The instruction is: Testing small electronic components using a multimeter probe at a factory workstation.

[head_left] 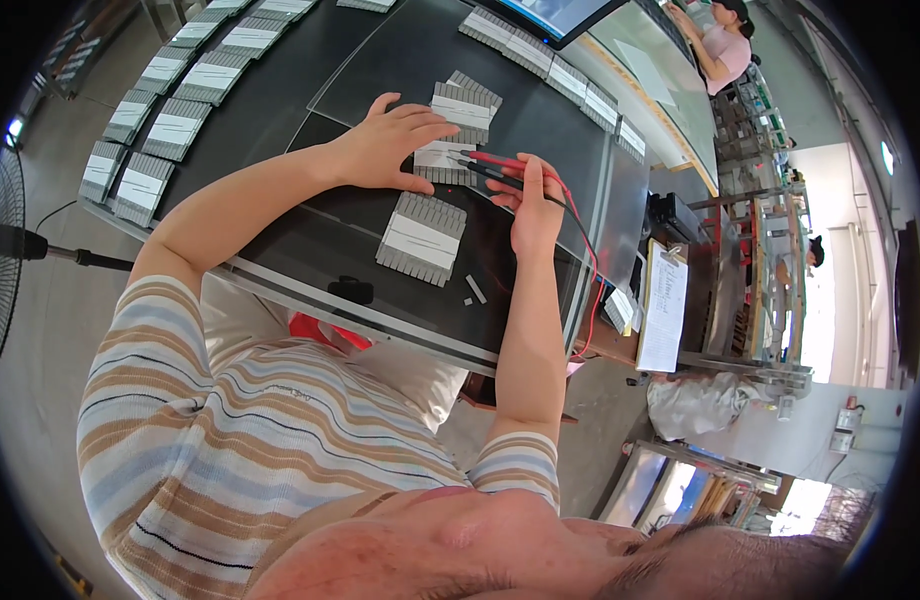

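Observation:
Two test probes, one red [496,160] and one black [492,175], are held together in my right hand [533,205], its fingers closed round them. Their tips point left onto a flat grey piece with ribbed edges and a pale middle band [443,158]. My left hand [385,145] is spread open at this piece's left side, fingertips by its far edge and thumb by its near edge; whether they press on it I cannot tell. Similar ribbed pieces lie beyond it [462,108] and nearer me [420,240]. Two small grey scraps [476,288] lie beside the nearer one.
Ribbed pieces stand in rows [180,128] on the dark table's left and along its far edge [550,68], below a monitor [565,12]. Red and black leads run off the right edge, near a clipboard [664,310]. A fan [2,240] stands left; another person [725,55] sits far right.

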A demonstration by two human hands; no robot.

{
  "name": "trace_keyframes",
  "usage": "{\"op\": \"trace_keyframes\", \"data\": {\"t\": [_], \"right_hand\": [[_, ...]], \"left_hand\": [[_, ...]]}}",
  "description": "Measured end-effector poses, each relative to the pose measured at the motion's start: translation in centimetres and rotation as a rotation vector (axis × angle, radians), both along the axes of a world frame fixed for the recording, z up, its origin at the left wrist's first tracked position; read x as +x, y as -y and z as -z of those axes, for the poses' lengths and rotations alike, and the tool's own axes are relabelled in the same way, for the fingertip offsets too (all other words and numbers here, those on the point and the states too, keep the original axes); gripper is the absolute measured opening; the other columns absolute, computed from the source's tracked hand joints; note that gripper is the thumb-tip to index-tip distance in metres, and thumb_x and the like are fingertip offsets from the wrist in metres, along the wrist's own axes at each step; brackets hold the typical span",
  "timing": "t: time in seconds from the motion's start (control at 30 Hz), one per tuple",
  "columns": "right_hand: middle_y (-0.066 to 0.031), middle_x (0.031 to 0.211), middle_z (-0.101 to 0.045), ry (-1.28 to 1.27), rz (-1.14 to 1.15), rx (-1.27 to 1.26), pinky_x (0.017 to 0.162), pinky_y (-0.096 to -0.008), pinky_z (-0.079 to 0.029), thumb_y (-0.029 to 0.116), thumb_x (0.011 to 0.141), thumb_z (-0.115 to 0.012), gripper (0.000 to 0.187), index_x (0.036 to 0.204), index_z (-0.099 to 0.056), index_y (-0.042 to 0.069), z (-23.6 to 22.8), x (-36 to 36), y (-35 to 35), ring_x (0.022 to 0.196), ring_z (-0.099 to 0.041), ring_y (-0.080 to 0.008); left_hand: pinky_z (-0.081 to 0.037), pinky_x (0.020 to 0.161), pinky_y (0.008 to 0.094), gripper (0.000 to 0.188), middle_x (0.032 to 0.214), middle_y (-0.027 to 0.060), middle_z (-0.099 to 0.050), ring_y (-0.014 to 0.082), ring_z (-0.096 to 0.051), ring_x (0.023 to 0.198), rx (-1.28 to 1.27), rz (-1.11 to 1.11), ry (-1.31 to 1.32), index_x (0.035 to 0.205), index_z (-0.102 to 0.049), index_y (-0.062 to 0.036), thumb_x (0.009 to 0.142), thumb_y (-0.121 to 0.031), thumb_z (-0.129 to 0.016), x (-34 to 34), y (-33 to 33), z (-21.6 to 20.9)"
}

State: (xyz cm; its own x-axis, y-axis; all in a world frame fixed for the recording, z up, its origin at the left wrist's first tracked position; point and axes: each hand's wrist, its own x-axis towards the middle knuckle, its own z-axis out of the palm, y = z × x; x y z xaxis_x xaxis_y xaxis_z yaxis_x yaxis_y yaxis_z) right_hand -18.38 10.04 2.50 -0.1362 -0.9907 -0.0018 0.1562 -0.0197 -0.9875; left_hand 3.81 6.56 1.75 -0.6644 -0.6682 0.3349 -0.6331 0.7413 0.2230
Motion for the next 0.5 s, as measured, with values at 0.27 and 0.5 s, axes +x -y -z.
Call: {"op": "trace_keyframes", "data": {"t": [0.27,0.5], "right_hand": [[-0.0121,0.081,-0.056,0.046,0.042,-0.019,0.047,-0.0242,-0.048,0.027,0.088,-0.045,0.029,0.097,-0.05,0.0,0.0,-0.1,-0.1,0.061,-0.061,-0.0205],[-0.0123,0.079,-0.057,0.124,0.102,-0.067,0.045,-0.0243,-0.048,0.027,0.088,-0.045,0.029,0.096,-0.05,0.0,0.0,-0.8,0.1,0.059,-0.061,-0.0214]], "left_hand": [[-0.012,0.1,0.0472,0.068,0.122,0.0084,-0.043,0.0217,-0.034,0.118,0.054,0.014,-0.004,0.125,-0.035,-0.0132,0.067,-0.034,-0.065,0.1,0.2,-0.2],[-0.012,0.1,0.0446,0.068,0.118,0.0092,-0.045,0.0223,-0.038,0.113,0.197,0.016,0.017,0.125,-0.035,-0.0121,0.067,-0.031,-0.065,0.7,-0.3,-2.6]]}}
